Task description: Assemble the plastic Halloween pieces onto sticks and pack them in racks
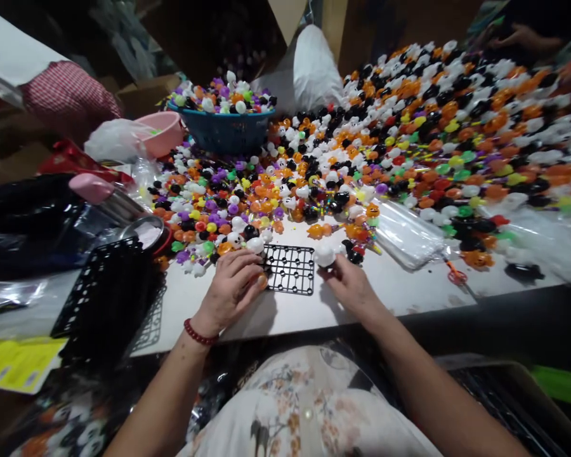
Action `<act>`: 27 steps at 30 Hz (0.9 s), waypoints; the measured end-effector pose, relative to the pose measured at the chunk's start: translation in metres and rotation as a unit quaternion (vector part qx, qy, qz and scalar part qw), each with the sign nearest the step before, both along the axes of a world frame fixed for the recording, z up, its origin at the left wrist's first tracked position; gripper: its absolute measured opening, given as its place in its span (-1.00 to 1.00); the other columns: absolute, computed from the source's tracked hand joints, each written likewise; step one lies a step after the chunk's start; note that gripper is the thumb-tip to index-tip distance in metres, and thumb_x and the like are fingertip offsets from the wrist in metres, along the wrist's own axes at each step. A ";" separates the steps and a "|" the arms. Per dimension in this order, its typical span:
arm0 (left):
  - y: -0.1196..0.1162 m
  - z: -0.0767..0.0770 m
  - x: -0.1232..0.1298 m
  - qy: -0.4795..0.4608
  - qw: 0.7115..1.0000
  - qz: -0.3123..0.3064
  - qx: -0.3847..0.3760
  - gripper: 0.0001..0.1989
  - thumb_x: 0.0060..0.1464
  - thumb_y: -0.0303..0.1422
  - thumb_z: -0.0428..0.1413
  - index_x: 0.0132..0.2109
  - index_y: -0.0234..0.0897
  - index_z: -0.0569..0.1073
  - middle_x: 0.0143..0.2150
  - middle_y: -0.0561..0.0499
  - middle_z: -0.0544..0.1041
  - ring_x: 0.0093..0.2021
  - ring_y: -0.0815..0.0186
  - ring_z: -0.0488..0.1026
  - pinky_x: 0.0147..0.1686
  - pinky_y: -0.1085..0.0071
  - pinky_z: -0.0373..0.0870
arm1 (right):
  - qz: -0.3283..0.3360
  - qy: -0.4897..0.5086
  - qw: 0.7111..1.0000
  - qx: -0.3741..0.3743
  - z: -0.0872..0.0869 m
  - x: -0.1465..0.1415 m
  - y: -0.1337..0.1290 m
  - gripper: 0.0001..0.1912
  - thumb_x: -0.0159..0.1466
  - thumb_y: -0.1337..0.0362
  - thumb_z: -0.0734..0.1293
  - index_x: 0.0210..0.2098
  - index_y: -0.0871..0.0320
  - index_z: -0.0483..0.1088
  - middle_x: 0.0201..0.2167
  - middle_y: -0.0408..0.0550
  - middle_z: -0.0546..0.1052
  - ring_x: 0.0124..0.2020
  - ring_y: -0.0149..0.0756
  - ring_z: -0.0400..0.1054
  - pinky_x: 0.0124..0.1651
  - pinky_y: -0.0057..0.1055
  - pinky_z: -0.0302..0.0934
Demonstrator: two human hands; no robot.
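A black plastic grid (289, 269) with rows of round holes lies flat on the white tabletop between my hands. My left hand (229, 284), with a dark red bead bracelet at the wrist, is at the grid's left edge. Its fingers are curled around a small orange piece (262, 280), only partly visible. A white piece (255, 245) shows just beyond those fingertips. To the right of the grid, my right hand (351, 285) pinches a white ghost-like figure (324, 255), held apart from the grid. Black figures (353, 251) lie just beyond my right fingers.
A large heap of colourful figures (438, 114) spreads across the back and right. Behind stand a blue basket (223, 130) of figures and a pink basin (164, 134). Stacked black grids (107, 295) lie left, clear plastic bags (406, 235) right. Other people are at the far corners.
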State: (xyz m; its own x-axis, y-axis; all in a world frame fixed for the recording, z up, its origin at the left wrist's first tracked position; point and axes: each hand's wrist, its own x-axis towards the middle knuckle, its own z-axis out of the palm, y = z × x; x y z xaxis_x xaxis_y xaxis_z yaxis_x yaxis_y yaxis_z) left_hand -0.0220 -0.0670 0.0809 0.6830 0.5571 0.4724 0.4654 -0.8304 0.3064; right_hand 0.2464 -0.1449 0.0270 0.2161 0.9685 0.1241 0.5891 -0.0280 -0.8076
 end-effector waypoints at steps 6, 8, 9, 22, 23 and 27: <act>0.000 0.001 -0.003 -0.021 1.000 -0.002 -0.010 -0.77 0.16 -0.50 0.12 -0.04 -0.18 0.44 0.03 -0.06 0.52 0.21 0.15 0.35 0.23 0.04 0.28 | 0.122 0.108 0.986 -0.022 -0.004 -0.048 0.030 -0.83 0.26 0.20 0.27 -0.42 0.14 0.35 -0.51 -0.21 0.39 -0.45 -0.37 0.21 -0.39 -0.46 0.07; -0.003 0.001 -0.005 -0.026 1.000 0.008 -0.006 -0.73 0.15 -0.50 0.13 0.00 -0.17 0.43 0.07 -0.07 0.50 0.23 0.13 0.33 0.24 0.01 0.27 | 0.128 0.108 0.985 -0.028 -0.006 -0.051 0.033 -0.84 0.26 0.21 0.28 -0.41 0.14 0.35 -0.51 -0.22 0.38 -0.46 -0.38 0.19 -0.40 -0.47 0.05; -0.005 0.001 -0.006 -0.030 0.999 0.017 -0.001 -0.70 0.15 -0.50 0.14 0.02 -0.17 0.42 0.09 -0.08 0.49 0.23 0.12 0.32 0.24 0.00 0.26 | 0.130 0.109 0.985 -0.028 -0.007 -0.051 0.032 -0.84 0.27 0.21 0.28 -0.41 0.13 0.35 -0.52 -0.22 0.38 -0.46 -0.38 0.19 -0.40 -0.47 0.05; -0.020 0.002 -0.017 -0.038 0.997 0.044 0.042 -0.49 0.11 -0.50 0.18 0.20 -0.15 0.33 0.15 -0.14 0.43 0.24 0.05 0.31 0.21 -0.03 0.31 | 0.144 -0.161 0.972 0.093 0.004 -0.032 0.031 -0.72 0.42 0.28 0.17 -0.07 0.21 0.48 -0.29 0.08 0.49 -0.21 -0.14 0.30 -0.05 -0.21 0.22; -0.018 0.003 -0.015 -0.027 0.998 0.038 0.039 -0.48 0.12 -0.49 0.18 0.22 -0.16 0.31 0.16 -0.14 0.43 0.25 0.05 0.30 0.22 -0.02 0.30 | 0.153 -0.175 0.968 0.093 0.007 -0.032 0.033 -0.71 0.43 0.29 0.14 -0.04 0.21 0.47 -0.28 0.08 0.47 -0.20 -0.14 0.30 -0.05 -0.22 0.23; -0.010 0.006 -0.010 -0.001 0.999 0.026 0.024 -0.45 0.15 -0.48 0.16 0.26 -0.16 0.28 0.19 -0.15 0.41 0.28 0.06 0.27 0.26 -0.01 0.27 | 0.196 -0.124 0.969 0.086 0.018 -0.035 0.048 -0.79 0.42 0.32 0.20 -0.11 0.17 0.47 -0.24 0.01 0.44 -0.22 -0.26 0.36 -0.10 -0.35 0.27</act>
State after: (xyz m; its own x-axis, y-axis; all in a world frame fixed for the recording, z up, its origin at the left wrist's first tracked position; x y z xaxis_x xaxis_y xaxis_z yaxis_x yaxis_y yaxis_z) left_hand -0.0321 -0.0767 0.0866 0.6534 0.5678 0.5006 0.5073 -0.8193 0.2671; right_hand 0.2119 -0.0972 0.0454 -0.2206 0.9305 0.2923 0.7042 0.3593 -0.6124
